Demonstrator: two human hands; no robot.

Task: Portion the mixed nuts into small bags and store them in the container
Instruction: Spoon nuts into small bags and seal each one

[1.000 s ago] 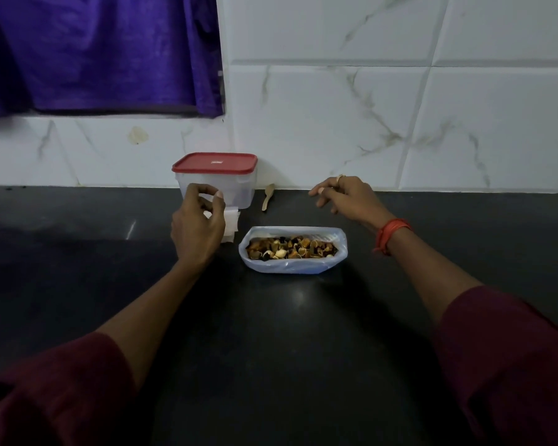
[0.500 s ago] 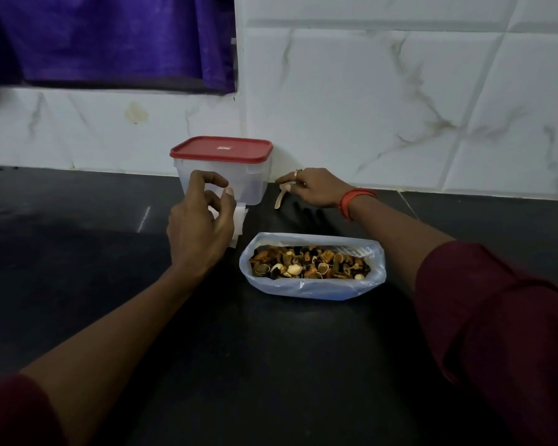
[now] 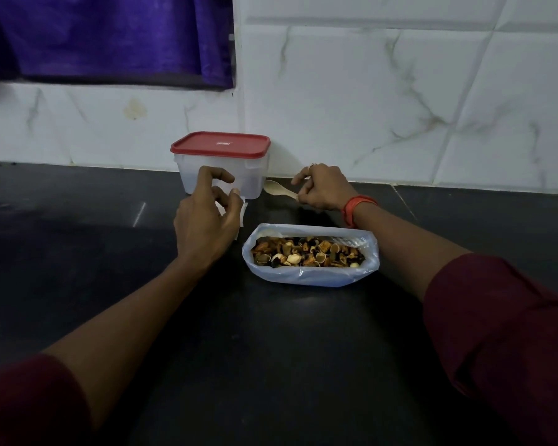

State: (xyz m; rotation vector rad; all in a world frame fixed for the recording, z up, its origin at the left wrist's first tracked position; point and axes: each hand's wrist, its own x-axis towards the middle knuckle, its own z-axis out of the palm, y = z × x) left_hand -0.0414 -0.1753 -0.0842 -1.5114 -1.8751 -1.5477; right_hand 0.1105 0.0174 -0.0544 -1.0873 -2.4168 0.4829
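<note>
An open plastic bag of mixed nuts (image 3: pixel 310 255) lies on the black counter (image 3: pixel 271 349). Behind it, against the wall, stands a clear container (image 3: pixel 255 178) with its red lid (image 3: pixel 220 144) on. My left hand (image 3: pixel 207 220) pinches small white bags (image 3: pixel 243 211) just in front of the container; most of them are hidden by the hand. My right hand (image 3: pixel 322 189) grips the handle of a small wooden spoon (image 3: pixel 277 189), whose bowl points left toward the container.
A white marble-tiled wall (image 3: pixel 384 101) backs the counter. A purple curtain (image 3: pixel 110 37) hangs at the upper left. A red band circles my right wrist (image 3: pixel 356 207).
My right hand reached back to the wall and took hold of the spoon, lifting it. My left hand stayed on the small bags. The camera moved closer.
</note>
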